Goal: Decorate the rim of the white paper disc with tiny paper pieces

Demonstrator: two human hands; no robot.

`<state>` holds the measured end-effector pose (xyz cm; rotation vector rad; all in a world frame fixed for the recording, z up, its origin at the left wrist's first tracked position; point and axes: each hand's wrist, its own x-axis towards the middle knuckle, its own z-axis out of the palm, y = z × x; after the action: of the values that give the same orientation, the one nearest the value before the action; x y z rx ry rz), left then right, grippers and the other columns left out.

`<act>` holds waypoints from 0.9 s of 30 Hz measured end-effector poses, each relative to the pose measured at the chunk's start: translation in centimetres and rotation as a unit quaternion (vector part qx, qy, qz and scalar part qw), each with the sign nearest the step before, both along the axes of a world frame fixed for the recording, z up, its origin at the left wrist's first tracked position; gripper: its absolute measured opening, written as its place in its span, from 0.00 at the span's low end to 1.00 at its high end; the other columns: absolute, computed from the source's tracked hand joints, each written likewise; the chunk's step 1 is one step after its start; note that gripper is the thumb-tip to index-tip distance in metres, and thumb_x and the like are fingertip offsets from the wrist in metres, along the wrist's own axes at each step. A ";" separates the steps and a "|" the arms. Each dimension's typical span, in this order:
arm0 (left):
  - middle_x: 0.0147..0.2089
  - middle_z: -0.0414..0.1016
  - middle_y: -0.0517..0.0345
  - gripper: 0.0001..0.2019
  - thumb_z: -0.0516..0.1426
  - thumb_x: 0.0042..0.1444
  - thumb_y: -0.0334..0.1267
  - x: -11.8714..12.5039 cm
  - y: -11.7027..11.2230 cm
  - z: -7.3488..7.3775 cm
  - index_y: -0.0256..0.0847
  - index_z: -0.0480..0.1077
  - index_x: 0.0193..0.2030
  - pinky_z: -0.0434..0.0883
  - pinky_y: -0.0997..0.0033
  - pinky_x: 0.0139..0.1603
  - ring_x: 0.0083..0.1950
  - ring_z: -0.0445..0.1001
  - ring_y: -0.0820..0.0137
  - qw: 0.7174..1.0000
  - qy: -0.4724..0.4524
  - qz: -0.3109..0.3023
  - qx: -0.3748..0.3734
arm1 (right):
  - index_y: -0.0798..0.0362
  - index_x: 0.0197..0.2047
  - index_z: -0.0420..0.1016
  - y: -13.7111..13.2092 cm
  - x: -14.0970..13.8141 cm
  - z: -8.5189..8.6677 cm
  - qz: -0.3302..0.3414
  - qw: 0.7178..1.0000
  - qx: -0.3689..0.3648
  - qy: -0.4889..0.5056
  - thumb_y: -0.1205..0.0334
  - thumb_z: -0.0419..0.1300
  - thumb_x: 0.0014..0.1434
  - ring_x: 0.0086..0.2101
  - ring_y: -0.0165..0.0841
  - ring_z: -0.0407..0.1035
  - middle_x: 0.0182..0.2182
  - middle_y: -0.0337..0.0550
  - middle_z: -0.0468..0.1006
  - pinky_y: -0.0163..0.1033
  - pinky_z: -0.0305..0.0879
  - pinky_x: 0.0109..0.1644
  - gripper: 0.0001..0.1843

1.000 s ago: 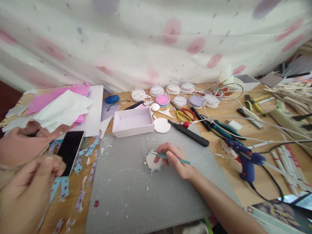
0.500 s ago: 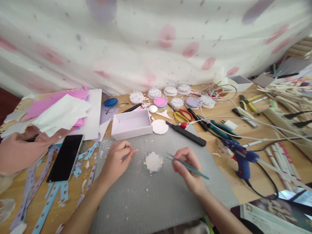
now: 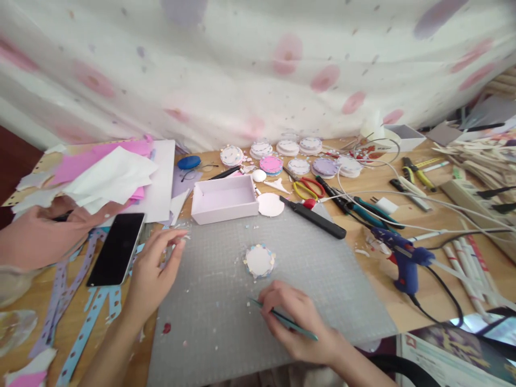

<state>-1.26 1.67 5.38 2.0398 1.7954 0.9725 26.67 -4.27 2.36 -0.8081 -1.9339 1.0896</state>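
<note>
My right hand (image 3: 292,322) is closed around teal tweezers (image 3: 296,325), whose tips point left and down at the mat near a tiny white bit (image 3: 249,304). Just beyond them lies a small round white paper disc (image 3: 260,261) with a scalloped rim dotted in blue and yellow. Over at the mat's left edge, my left hand (image 3: 159,263) has its thumb and fingers bent a little apart, with fingertips close to small white scraps (image 3: 185,235). Both hands are above a grey cutting mat (image 3: 217,322).
Behind the mat stand a pale open box (image 3: 224,201), a black-handled cutter (image 3: 316,219) and several decorated discs (image 3: 271,165). A blue glue gun (image 3: 403,258) with cables is on the right. Left are a phone (image 3: 116,250), paper strips (image 3: 86,330) and an unclear peach-coloured shape (image 3: 36,242).
My right hand has brought the tweezers left and nearer to me, below the disc. My left hand has moved left, away from the disc, to the mat's edge. The view has shifted slightly.
</note>
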 end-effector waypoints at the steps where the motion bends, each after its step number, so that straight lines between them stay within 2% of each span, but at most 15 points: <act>1: 0.46 0.74 0.54 0.11 0.53 0.60 0.41 -0.4 -0.3 -0.2 0.44 0.69 0.48 0.68 0.67 0.48 0.43 0.74 0.66 1.000 -0.013 0.017 -0.017 | 0.48 0.36 0.61 0.1 -0.1 0.0 -0.002 1.000 0.007 0.013 0.73 0.52 0.58 0.33 0.33 0.68 0.31 0.41 0.71 0.37 0.65 0.36 0.09; 3: 0.42 0.76 0.55 0.13 0.53 0.60 0.43 -0.6 -0.5 -0.7 0.43 0.68 0.50 0.70 0.69 0.43 0.37 0.76 0.68 0.997 -0.046 0.029 -0.056 | 0.47 0.36 0.60 0.2 -0.1 0.0 -0.014 0.999 0.012 0.031 0.74 0.52 0.57 0.32 0.32 0.67 0.31 0.39 0.70 0.36 0.64 0.36 0.11; 6: 0.37 0.77 0.56 0.18 0.52 0.61 0.44 0.5 0.1 -1.1 0.42 0.65 0.56 0.72 0.69 0.39 0.31 0.75 0.70 0.990 -0.092 0.003 -0.109 | 0.47 0.37 0.60 0.1 0.2 0.0 -0.047 0.998 -0.006 0.035 0.74 0.53 0.58 0.31 0.32 0.65 0.31 0.38 0.69 0.37 0.62 0.35 0.11; 9: 0.38 0.77 0.55 0.23 0.52 0.61 0.44 2.6 1.8 -1.4 0.42 0.59 0.62 0.72 0.68 0.36 0.29 0.74 0.71 0.979 -0.141 -0.039 -0.145 | 0.47 0.39 0.60 -0.2 0.9 0.0 -0.087 0.995 -0.038 0.034 0.70 0.55 0.59 0.31 0.32 0.65 0.31 0.39 0.69 0.37 0.62 0.35 0.09; 12: 0.39 0.77 0.53 0.29 0.52 0.60 0.43 4.6 4.2 -2.0 0.40 0.53 0.66 0.73 0.69 0.33 0.30 0.75 0.71 0.955 -0.225 -0.079 -0.176 | 0.47 0.39 0.60 -0.4 1.8 -0.1 -0.122 0.990 -0.053 0.046 0.69 0.55 0.60 0.31 0.32 0.65 0.31 0.39 0.68 0.38 0.62 0.35 0.08; 15: 0.40 0.78 0.51 0.30 0.55 0.56 0.44 5.9 6.2 -2.5 0.38 0.54 0.64 0.74 0.66 0.36 0.32 0.77 0.69 0.934 -0.290 -0.080 -0.194 | 0.48 0.37 0.62 -0.2 3.1 -0.2 -0.176 0.982 -0.046 0.057 0.68 0.57 0.60 0.28 0.31 0.63 0.29 0.38 0.67 0.36 0.60 0.31 0.07; 17: 0.40 0.79 0.50 0.25 0.56 0.55 0.45 6.3 6.8 -2.9 0.38 0.59 0.57 0.75 0.63 0.38 0.34 0.78 0.68 0.928 -0.307 -0.072 -0.200 | 0.48 0.36 0.63 0.4 4.0 -0.1 -0.218 0.973 -0.041 0.061 0.68 0.59 0.59 0.27 0.31 0.61 0.27 0.38 0.66 0.35 0.59 0.29 0.07; 20: 0.42 0.79 0.48 0.17 0.56 0.56 0.45 6.6 6.4 -3.4 0.39 0.61 0.47 0.75 0.60 0.42 0.36 0.78 0.66 0.924 -0.318 -0.067 -0.201 | 0.49 0.34 0.65 1.5 5.2 0.5 -0.268 0.960 -0.031 0.073 0.66 0.61 0.58 0.27 0.31 0.63 0.27 0.38 0.67 0.35 0.61 0.29 0.06; 23: 0.47 0.77 0.48 0.15 0.57 0.56 0.43 6.8 5.1 -4.0 0.41 0.60 0.46 0.74 0.59 0.45 0.39 0.79 0.66 0.916 -0.337 -0.060 -0.208 | 0.48 0.35 0.67 2.8 6.0 1.1 -0.319 0.944 -0.004 0.089 0.65 0.61 0.58 0.31 0.32 0.65 0.31 0.41 0.68 0.35 0.64 0.33 0.05; 27: 0.40 0.78 0.54 0.14 0.57 0.56 0.40 7.0 3.5 -4.7 0.42 0.59 0.47 0.72 0.58 0.49 0.42 0.79 0.65 0.914 -0.339 -0.038 -0.221 | 0.48 0.38 0.67 4.5 6.0 1.7 -0.340 0.935 0.006 0.102 0.66 0.60 0.59 0.31 0.32 0.66 0.34 0.42 0.69 0.36 0.65 0.32 0.06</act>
<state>5.79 5.20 0.65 1.2672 1.3761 0.9757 32.71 0.23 4.03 -1.1857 -1.3189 0.6962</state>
